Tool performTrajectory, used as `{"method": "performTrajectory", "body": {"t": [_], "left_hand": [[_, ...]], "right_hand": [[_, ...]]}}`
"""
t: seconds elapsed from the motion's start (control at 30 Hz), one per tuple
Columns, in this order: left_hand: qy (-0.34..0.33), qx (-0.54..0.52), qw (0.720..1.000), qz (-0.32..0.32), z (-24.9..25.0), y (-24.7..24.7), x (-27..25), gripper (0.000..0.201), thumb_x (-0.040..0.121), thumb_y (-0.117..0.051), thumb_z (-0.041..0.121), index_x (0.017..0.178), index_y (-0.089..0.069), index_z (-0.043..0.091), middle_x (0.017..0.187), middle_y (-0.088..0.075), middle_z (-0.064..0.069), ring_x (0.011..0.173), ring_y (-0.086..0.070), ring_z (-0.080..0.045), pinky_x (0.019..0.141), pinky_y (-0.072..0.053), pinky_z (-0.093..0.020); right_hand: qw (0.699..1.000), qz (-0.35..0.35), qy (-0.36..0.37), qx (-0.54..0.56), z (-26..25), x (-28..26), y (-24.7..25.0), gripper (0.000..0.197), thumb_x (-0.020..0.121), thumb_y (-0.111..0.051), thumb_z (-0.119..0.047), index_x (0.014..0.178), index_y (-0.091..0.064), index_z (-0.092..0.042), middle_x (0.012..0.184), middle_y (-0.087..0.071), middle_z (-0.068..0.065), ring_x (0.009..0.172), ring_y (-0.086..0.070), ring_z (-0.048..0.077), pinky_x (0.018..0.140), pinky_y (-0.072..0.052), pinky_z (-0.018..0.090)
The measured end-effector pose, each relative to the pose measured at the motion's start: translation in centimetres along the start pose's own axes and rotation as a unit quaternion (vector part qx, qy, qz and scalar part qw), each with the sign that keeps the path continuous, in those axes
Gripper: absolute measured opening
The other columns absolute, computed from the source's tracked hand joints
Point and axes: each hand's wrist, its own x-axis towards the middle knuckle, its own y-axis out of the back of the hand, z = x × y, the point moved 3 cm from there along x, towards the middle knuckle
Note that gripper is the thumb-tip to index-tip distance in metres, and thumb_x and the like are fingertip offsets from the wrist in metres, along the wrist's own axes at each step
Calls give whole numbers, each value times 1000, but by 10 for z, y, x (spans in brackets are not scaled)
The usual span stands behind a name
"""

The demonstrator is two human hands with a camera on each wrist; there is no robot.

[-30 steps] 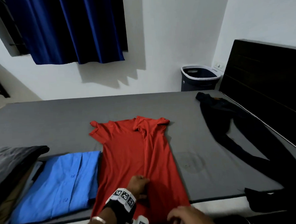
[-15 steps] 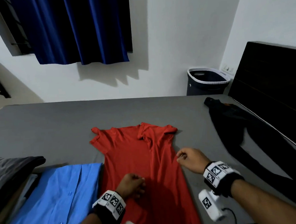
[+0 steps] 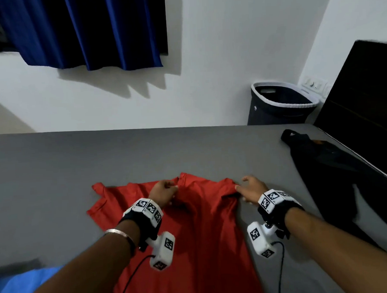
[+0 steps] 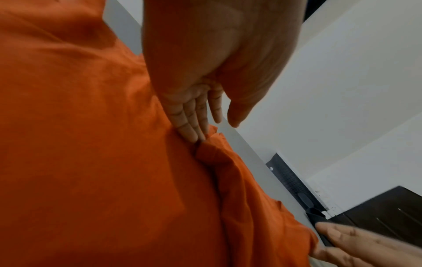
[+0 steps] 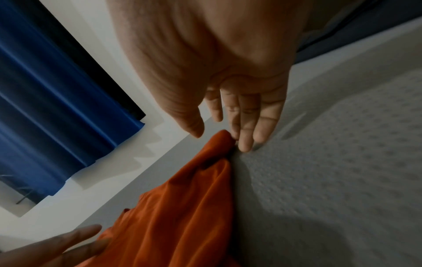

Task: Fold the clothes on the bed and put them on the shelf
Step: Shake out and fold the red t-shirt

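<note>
A red shirt [image 3: 203, 224] lies flat on the grey bed [image 3: 99, 164], its right side folded over along its length. My left hand [image 3: 168, 189] rests at the collar end; in the left wrist view its straight fingers [image 4: 189, 124] press on the fabric beside the fold. At the shirt's right shoulder is my right hand [image 3: 242, 185]. Its fingers [image 5: 248, 130] are straight and touch the cloth's corner [image 5: 219, 142] and the bed, with the thumb held apart. Neither hand grips the fabric.
Black trousers [image 3: 324, 173] lie along the right side of the bed, next to a dark headboard [image 3: 365, 115]. A folded blue shirt [image 3: 23, 287] sits at the near left. A dark laundry basket [image 3: 280, 103] stands beyond the bed, under the white wall.
Both hands have moved from the shirt's lower part up to its collar and shoulder end. The head view has moved forward and looks further down.
</note>
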Motion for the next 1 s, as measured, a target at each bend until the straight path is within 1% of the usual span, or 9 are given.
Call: {"method": "performTrajectory", "body": {"t": [0.07, 0.17, 0.3, 0.47, 0.6, 0.7, 0.83, 0.9, 1.0], "left_hand": [[10, 14, 1000, 10, -2, -6, 20, 19, 91, -67, 27, 97, -65, 9, 67, -59, -2, 55, -55, -15, 51, -47, -25], [22, 74, 997, 6, -3, -11, 36, 43, 79, -74, 50, 78, -73, 8, 61, -65, -4, 55, -60, -20, 60, -46, -27], [16, 83, 996, -35, 8, -13, 51, 28, 79, -78, 36, 73, -71, 10, 69, -68, -12, 66, -64, -26, 68, -53, -36], [-4, 35, 998, 47, 11, -3, 55, 22, 87, -69, 28, 73, -57, 18, 59, -58, -3, 50, -55, -22, 49, -41, -22], [23, 49, 998, 25, -4, -8, 48, 20, 92, -57, 18, 72, -58, 13, 66, -68, -5, 46, -60, -16, 44, -43, -21], [10, 1, 999, 38, -8, -8, 44, 9, 90, -58, 12, 81, -57, 11, 80, -71, -10, 56, -62, -18, 50, -48, -26], [-59, 47, 996, 42, -9, -7, 25, 27, 86, -72, 29, 101, -51, 23, 86, -71, 0, 73, -66, -17, 68, -53, -30], [-79, 131, 988, 35, -5, -10, 13, 45, 80, -77, 40, 109, -45, 26, 87, -70, 3, 81, -65, -15, 78, -50, -29], [-51, 171, 984, -4, -6, -13, 11, 50, 80, -77, 34, 121, -54, 17, 93, -69, 0, 89, -64, -18, 81, -46, -24]], "right_hand": [[1000, 11, -22, 20, 3, 21, -8, 54, 80, -70, -40, 123, -55, -12, 103, -69, 15, 86, -62, 27, 65, -45, 25], [999, -31, -37, 24, 0, 39, -15, 30, 79, -74, -35, 88, -60, -11, 78, -69, 15, 59, -55, 23, 50, -39, 27], [994, -108, 26, -18, -17, 54, -1, 16, 81, -77, -24, 73, -65, -17, 54, -61, 0, 42, -53, 8, 35, -35, 16], [986, 58, 131, -92, -41, 62, 32, 17, 80, -76, -34, 70, -72, -21, 61, -64, -6, 53, -59, 11, 62, -46, 22], [978, 42, 3, 205, -23, 66, 10, 15, 82, -74, -7, 74, -65, -15, 76, -65, 8, 55, -60, 16, 64, -59, 36], [937, 70, 1, 342, -13, 64, -3, 26, 85, -71, -5, 108, -59, -8, 98, -62, 10, 76, -60, 16, 82, -56, 40], [966, 145, 184, 107, -12, 23, -6, 36, 83, -69, -12, 118, -60, -13, 120, -59, 11, 108, -60, 26, 102, -45, 39], [957, 64, 282, 25, -11, -18, -18, 46, 85, -63, -24, 129, -55, -12, 133, -52, 9, 125, -51, 24, 110, -34, 28], [946, -41, 310, -83, 2, -76, -42, 79, 82, -45, -56, 150, -30, -18, 158, -23, 3, 146, -23, 17, 120, -22, 33]]}}
